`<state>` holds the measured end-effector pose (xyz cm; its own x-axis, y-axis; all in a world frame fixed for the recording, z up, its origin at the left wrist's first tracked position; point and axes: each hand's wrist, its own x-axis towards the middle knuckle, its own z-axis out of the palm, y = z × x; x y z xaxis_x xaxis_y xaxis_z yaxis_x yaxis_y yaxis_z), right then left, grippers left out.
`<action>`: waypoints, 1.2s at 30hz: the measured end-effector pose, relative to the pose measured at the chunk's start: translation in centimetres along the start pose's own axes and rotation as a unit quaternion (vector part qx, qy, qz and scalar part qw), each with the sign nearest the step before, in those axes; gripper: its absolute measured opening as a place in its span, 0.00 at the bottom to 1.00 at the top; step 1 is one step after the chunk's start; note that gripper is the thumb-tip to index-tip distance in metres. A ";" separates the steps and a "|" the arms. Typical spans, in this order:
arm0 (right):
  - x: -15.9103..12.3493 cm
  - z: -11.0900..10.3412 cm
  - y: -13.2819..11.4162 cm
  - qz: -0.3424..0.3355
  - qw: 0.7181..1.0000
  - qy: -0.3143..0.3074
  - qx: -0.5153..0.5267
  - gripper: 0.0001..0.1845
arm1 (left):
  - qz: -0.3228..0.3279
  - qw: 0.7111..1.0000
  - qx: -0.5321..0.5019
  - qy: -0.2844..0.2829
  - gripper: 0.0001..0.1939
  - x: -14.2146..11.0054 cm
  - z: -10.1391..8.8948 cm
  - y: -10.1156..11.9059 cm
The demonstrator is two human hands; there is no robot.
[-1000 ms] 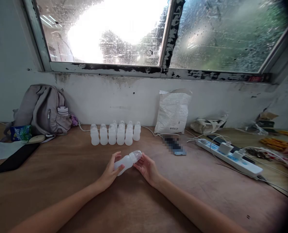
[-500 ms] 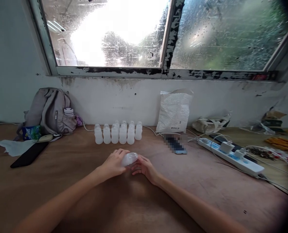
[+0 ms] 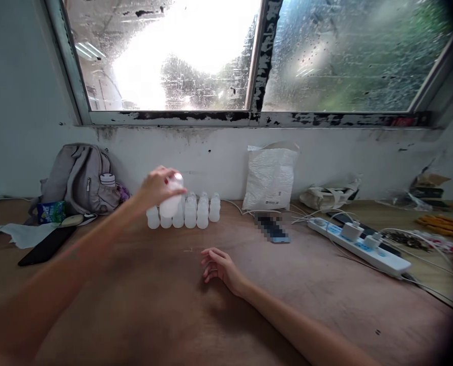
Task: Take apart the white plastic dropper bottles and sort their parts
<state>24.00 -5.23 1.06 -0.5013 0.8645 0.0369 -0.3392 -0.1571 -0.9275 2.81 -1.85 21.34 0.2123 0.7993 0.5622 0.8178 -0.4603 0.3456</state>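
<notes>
My left hand (image 3: 159, 184) grips a translucent white plastic bottle (image 3: 170, 202) near its top, held upright in the air in front of a group of similar bottles (image 3: 202, 213). These stand upright close together near the wall, and the held bottle partly hides those on the left of the group. My right hand (image 3: 219, 268) is nearer to me, low over the tabletop. Its fingers are loosely curled and apart, with nothing in them.
On the left are a grey backpack (image 3: 83, 175), a blue-green packet (image 3: 51, 212) and a black flat object (image 3: 48, 246). A white plastic bag (image 3: 271, 178) leans on the wall. Rightward lie a pixelated phone (image 3: 274, 229) and a power strip (image 3: 359, 247) with cables across the tabletop (image 3: 142, 305).
My left hand has carried the bottle forward and left, from between both hands to the group by the wall. My right hand has let go of it and stayed almost in place.
</notes>
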 end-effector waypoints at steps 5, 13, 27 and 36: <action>0.0 0.1 0.1 0.000 1.000 0.001 -0.007 0.16 | -0.065 0.990 0.027 0.120 0.27 6.8 -3.6 -4.0; 0.1 0.3 0.1 0.008 1.000 0.007 -0.018 0.16 | -0.207 0.974 0.074 0.044 0.24 9.5 3.4 -10.7; 0.2 -0.2 0.3 0.024 1.000 -0.003 -0.020 0.16 | -0.232 0.958 0.077 -0.149 0.20 9.1 10.9 -14.5; 0.2 -0.2 0.2 0.027 0.999 -0.006 -0.022 0.17 | -0.231 0.962 0.049 -0.134 0.20 8.3 10.7 -15.1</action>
<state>24.00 -5.03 0.83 -0.5276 0.8494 -0.0101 -0.2752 -0.1822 -0.9439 -2.04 15.93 12.74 -0.0676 0.9868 0.1473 0.9014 -0.0029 0.4330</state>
